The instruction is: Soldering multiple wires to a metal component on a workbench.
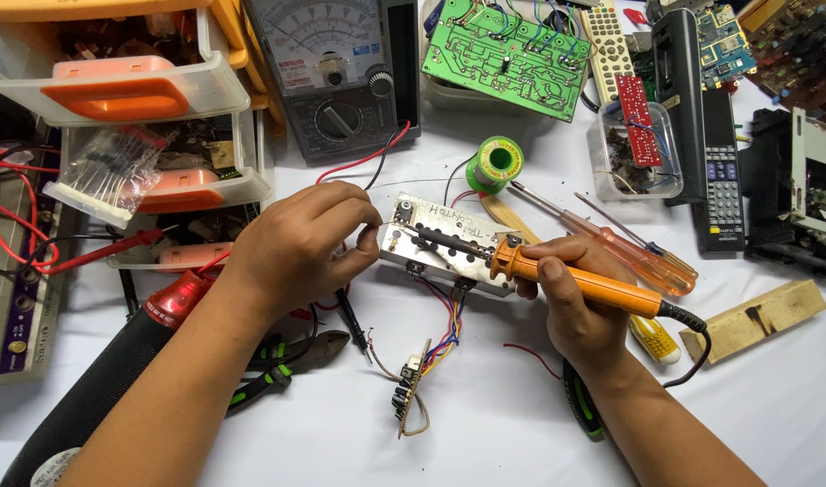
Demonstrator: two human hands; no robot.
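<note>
My left hand point(306, 242) grips the left end of a small metal chassis point(449, 245) lying on the white table. My right hand point(571, 293) holds an orange soldering iron point(575, 280), its dark tip laid across the chassis top toward the left end. Coloured wires run from under the chassis down to a small circuit board point(411, 390) standing on edge in front of it.
An analog multimeter point(336, 72) stands at the back with red and black probe leads point(350, 311). Near it lie a solder spool point(499, 163), two orange-handled screwdrivers point(634, 252), a green circuit board point(507, 56), remote controls point(721, 167), pliers point(282, 365), a wooden block point(763, 317) and orange-drawer organisers point(133, 90).
</note>
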